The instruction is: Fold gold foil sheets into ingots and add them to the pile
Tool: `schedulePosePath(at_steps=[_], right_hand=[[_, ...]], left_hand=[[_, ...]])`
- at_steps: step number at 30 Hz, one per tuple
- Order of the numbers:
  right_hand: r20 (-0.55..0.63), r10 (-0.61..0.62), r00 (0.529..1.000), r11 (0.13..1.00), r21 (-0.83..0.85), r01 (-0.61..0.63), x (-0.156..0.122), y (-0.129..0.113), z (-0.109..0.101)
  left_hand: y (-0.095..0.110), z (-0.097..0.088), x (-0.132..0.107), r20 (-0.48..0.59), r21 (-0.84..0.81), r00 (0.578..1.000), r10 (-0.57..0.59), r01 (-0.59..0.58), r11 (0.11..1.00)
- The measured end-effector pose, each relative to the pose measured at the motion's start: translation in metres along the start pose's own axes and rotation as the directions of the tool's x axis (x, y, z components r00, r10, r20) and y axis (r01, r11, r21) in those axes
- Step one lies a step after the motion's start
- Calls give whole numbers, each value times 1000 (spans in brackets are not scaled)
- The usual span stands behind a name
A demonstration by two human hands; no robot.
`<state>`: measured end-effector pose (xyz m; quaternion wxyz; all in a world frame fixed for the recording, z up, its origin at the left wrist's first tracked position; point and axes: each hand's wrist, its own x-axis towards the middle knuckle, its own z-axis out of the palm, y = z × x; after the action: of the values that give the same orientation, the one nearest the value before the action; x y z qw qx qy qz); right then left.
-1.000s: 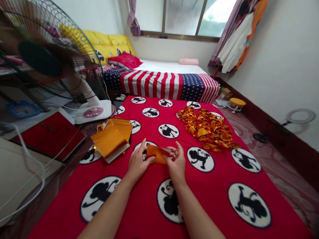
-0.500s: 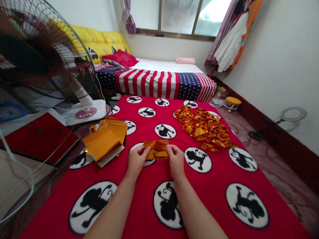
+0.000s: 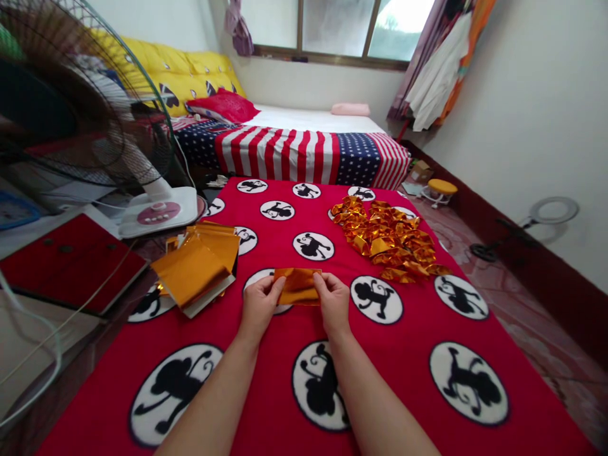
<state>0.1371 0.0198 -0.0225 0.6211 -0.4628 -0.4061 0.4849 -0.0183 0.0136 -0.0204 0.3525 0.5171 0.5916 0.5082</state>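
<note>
The left hand (image 3: pixel 259 307) and right hand (image 3: pixel 332 304) pinch a gold foil sheet (image 3: pixel 298 286) between them — foil stack (image 3: pixel 194 269) at ten o'clock, crumpled foil heap (image 3: pixel 387 239) at two.

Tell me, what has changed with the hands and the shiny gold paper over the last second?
The gold foil piece went from bunched to spread flat, now pinched at its sides by the left hand and right hand. The foil stack and crumpled foil heap stayed as they were.

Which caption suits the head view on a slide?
Left hand and right hand hold a gold foil sheet over a red monkey-print blanket, beside a foil stack and a crinkled foil heap.
</note>
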Motion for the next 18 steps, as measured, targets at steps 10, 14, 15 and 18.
schedulePosePath(at_steps=[10,14,15,18], right_hand=[[-10,-9,1000,1000,-21,8,-1,0,-1],[-6,-3,1000,999,-47,2,-1,0,-1],[-5,-1,1000,999,-46,1,-1,-1,-1],[3,-2,1000,999,-41,2,-1,-1,-1]], left_hand=[[0,-1,-1,12,34,1000,10,-11,999],[2,-1,-2,8,29,1000,6,-6,1000],[3,-1,-2,7,28,1000,3,-3,1000],[3,-1,-2,5,38,1000,7,-7,999]])
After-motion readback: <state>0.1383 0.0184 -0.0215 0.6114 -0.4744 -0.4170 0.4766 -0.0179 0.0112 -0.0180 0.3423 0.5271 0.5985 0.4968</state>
